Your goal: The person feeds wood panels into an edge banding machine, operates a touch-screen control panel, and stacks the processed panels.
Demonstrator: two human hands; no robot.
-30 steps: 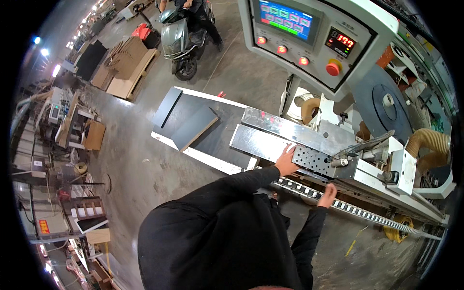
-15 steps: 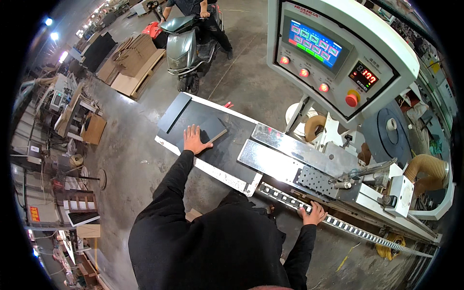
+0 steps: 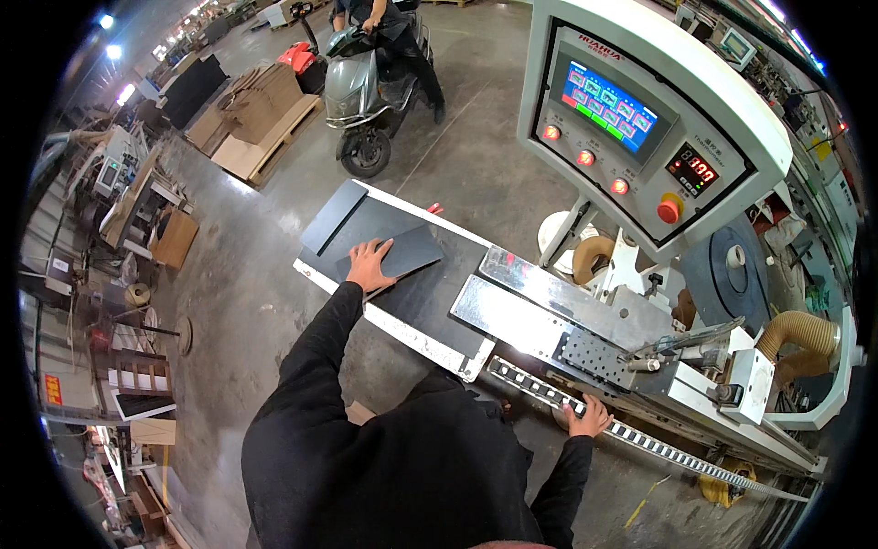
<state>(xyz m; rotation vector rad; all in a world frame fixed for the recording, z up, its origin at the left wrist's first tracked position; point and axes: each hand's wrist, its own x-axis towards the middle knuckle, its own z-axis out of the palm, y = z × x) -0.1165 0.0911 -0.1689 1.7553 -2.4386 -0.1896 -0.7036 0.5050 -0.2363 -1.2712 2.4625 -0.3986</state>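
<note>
The grey panel [image 3: 416, 252] is on the desk [image 3: 430, 295], under the left hand [image 3: 369, 266]. In my judgement, the handling of it is only at an early point: the panel is reached and covered by the hand, but it is on the desk and well apart from the steel plate [image 3: 508, 316]. A second panel [image 3: 332, 217] lies at the far left end of the desk, touched by neither hand; if it is finished, I cannot tell, and how much work is left is also not visible. The left hand has its fingers spread over the panel, with the thumb near the closer edge; whether it grips or only presses, I cannot tell. The panel's longer visible part reaches out to the right of this hand. The right hand [image 3: 590, 417] rests at the rail [image 3: 649, 443], well apart from the left one and from the panel; its grip is not clear.
</note>
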